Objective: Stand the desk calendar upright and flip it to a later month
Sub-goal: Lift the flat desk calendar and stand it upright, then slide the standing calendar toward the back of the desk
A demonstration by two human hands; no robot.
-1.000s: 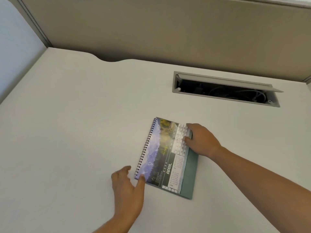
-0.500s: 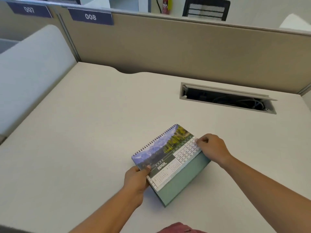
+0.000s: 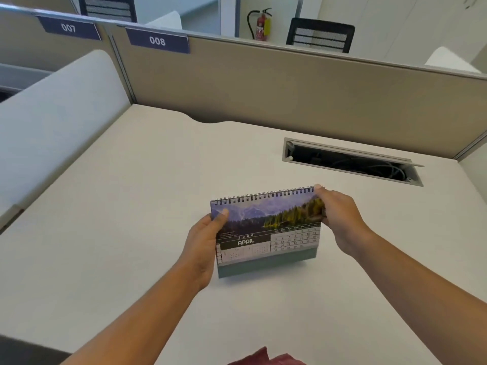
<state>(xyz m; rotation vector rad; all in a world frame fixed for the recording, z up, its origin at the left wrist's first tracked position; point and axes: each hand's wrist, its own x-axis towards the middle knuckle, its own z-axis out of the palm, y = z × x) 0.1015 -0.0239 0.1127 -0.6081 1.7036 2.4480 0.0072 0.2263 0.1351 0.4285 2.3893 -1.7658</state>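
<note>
The desk calendar (image 3: 268, 227) faces me near the middle of the white desk (image 3: 131, 206), spiral binding on top, showing a mountain-and-forest photo and the APRIL page. Its grey-green base rests on the desk surface. My left hand (image 3: 204, 246) grips the calendar's left edge, thumb on the photo. My right hand (image 3: 340, 219) holds the upper right corner, fingertips at the end of the spiral.
An open cable tray (image 3: 350, 162) with wires is sunk into the desk at the back right. Beige partition walls (image 3: 263, 83) with labels 007 and 008 close off the far side. A white side panel (image 3: 52, 111) borders the left. Something red (image 3: 266, 358) shows at the bottom edge.
The calendar was lying flat with only my right hand on it. Both hands took hold, turned it and raised it until the APRIL page faces me.
</note>
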